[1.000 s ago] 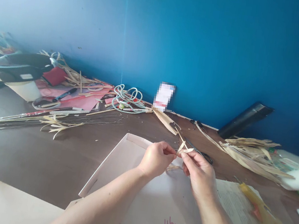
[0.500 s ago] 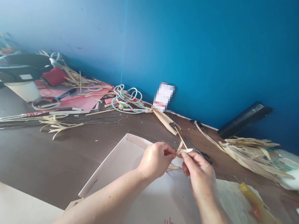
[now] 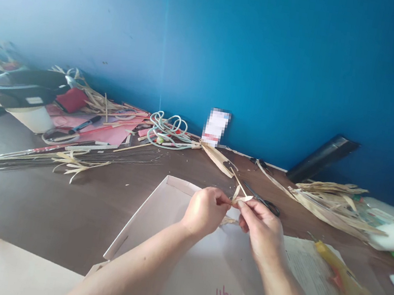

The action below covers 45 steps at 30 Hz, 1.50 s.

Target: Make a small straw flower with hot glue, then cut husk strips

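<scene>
My left hand [image 3: 205, 211] and my right hand [image 3: 260, 222] meet above the far part of a white cardboard box lid [image 3: 186, 265]. Both are closed, fingertips pinching a small piece of pale dried husk strip [image 3: 244, 198] between them. One pointed end of the strip sticks out over my right thumb; another stands up between the hands. Some more pale husk [image 3: 229, 221] shows just beneath, partly hidden by my fingers. Beyond my right hand lie dark scissors [image 3: 265, 201], with a thin stick [image 3: 239, 180] close by.
A yellow glue gun [image 3: 341, 285] lies on printed paper at the right. Dried husks [image 3: 333, 204] are heaped behind it. A phone [image 3: 216, 127] leans on the blue wall, beside a coiled pale cable [image 3: 167, 130]. Wires, sticks and pink paper [image 3: 128, 129] spread across the left.
Almost nothing differs. My hands keep the same pinch on the husk strip, with only a very slight shift of the fingers.
</scene>
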Each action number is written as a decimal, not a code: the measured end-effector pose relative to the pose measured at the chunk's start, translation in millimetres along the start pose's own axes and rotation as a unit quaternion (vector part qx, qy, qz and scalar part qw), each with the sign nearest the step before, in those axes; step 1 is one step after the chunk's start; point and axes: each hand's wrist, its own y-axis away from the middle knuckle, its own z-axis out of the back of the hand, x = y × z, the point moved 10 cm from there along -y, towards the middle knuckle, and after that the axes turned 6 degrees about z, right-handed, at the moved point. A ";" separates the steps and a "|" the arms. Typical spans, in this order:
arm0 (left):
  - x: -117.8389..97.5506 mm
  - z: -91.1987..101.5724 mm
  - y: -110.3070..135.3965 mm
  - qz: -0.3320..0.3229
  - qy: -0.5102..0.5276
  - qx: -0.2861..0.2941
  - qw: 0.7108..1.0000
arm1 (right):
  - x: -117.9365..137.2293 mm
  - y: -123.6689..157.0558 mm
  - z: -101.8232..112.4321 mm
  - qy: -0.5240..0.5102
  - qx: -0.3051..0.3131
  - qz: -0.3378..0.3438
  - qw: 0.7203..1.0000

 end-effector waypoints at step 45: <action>26.1 -5.0 -10.4 0.136 0.312 0.055 0.939 | -2.8 -6.5 11.5 0.000 -0.022 0.003 1.000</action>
